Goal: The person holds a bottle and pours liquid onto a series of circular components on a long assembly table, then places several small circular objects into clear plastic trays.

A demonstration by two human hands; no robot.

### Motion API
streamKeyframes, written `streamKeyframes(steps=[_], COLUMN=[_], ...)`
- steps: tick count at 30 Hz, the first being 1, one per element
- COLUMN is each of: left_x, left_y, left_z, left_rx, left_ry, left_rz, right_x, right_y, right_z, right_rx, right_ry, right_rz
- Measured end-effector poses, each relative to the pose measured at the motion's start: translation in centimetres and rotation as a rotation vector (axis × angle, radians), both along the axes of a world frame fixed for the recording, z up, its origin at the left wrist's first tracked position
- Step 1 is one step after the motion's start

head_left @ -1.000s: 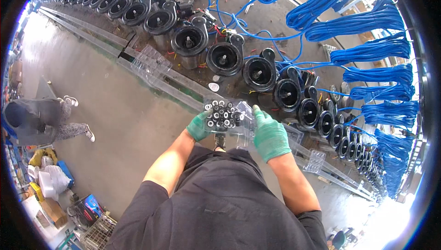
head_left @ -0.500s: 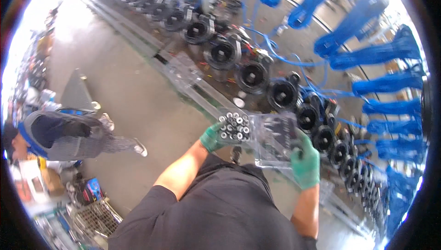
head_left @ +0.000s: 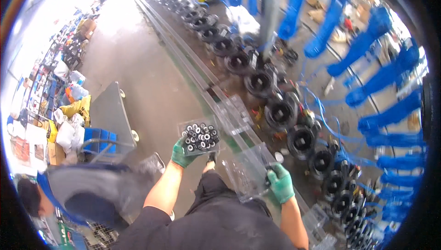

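My left hand, in a green glove, holds a clear plastic tray by its near left side. Small black and white ring-shaped parts lie heaped in that tray. My right hand, also gloved in green, is closed on the right edge of a clear plastic box. This box is tilted, and nothing can be made out inside it. A small dark thing shows by the right fingers; its kind cannot be told. The two containers are apart, with the box to the right and nearer my body.
Black round wheel-like units stand in a long row at the right, beside a metal rail. Blue cable bundles hang beyond. At the left, a person bends close by, next to a grey cart and blue bins.
The tray of rings has moved left, away from the clear box, which is now lower and more tilted. My view has turned, and the person at the left appears nearer.
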State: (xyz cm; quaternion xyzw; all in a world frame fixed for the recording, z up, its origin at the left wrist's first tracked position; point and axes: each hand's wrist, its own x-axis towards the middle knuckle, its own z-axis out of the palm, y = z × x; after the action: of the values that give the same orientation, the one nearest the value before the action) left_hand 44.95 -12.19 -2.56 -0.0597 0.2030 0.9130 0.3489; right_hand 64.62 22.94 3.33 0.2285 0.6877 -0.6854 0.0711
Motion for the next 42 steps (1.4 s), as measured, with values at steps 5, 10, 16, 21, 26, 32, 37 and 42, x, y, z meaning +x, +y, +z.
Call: streamKeyframes(steps=[5, 10, 16, 21, 26, 32, 37, 42], left_x=[-13.5, -25.4, -38.0, -42.8, -48.1, -48.5, -41.3, -29.8], left_y=[-1.2, -4.3, -0.9, 3.7, 5.9, 3.2, 3.0, 7.3], left_z=[-0.9, -10.0, -12.8, -7.2, -13.8, -14.5, -9.6, -8.8], left_rx=[0.096, -0.066, -0.370, -0.909, -1.533, -1.762, -1.289, -1.150], left_ry=[0.126, 0.008, -0.037, 0.307, 0.926, 1.106, 1.119, 1.218], left_rz=[-0.104, -0.168, -0.397, -0.486, -0.417, -0.161, 0.136, -0.351], right_x=[-7.1, -11.7, -13.5, -15.5, -14.9, -11.1, -3.6, -4.4], right_y=[-2.6, -3.4, -4.9, -8.9, -9.9, -7.9, -8.3, -9.4], right_z=[-4.0, -6.6, -2.2, 3.2, 2.2, -2.0, -4.3, -6.2], right_rx=[0.518, 0.385, 0.383, 0.346, 0.423, 0.406, 0.058, -0.072], right_ry=[0.044, -0.042, -0.129, -0.241, -0.135, -0.202, -0.210, -0.250], right_rz=[0.007, -0.128, -0.248, -0.456, -0.471, -0.686, -1.126, -1.097])
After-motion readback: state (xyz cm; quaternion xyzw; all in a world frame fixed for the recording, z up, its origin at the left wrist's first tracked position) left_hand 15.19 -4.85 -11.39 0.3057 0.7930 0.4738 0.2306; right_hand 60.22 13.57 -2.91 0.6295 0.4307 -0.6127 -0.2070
